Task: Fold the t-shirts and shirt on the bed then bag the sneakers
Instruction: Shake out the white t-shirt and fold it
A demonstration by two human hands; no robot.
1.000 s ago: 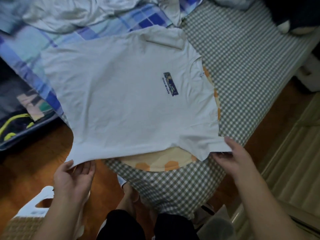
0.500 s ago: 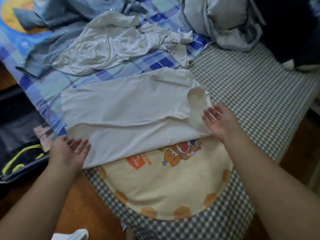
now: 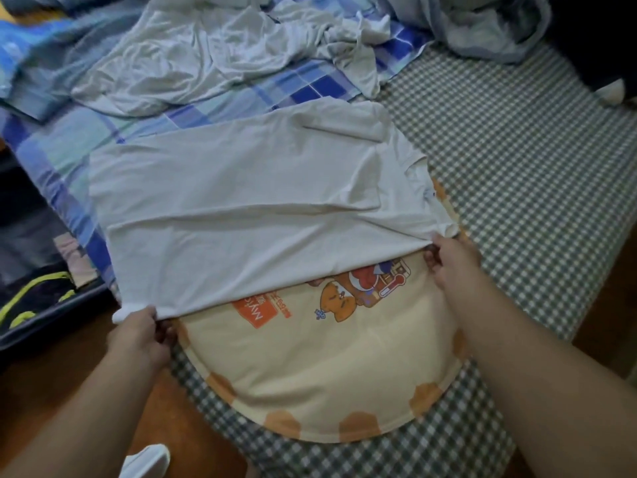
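1. Bed (image 3: pixel 517 150) carries everything we work on: the white t-shirt (image 3: pixel 241 208) lies spread lengthwise across it, part on the plaid blanket (image 3: pixel 51 157), part on the round cushion (image 3: pixel 327 367), so it has flat support for folding.
2. Our left hand (image 3: pixel 139 336) pinches the hem end of the near folded edge; our right hand (image 3: pixel 451 260) pinches the same edge at the collar end. Each grip is closed on cloth, fingers curled under.
3. We judge that holding both ends keeps the fold line taut and straight for the next fold.
4. A crumpled grey shirt (image 3: pixel 206 60) waits unfolded behind, well apart.
5. Sneakers are not clearly in view; bagging them seems far off.
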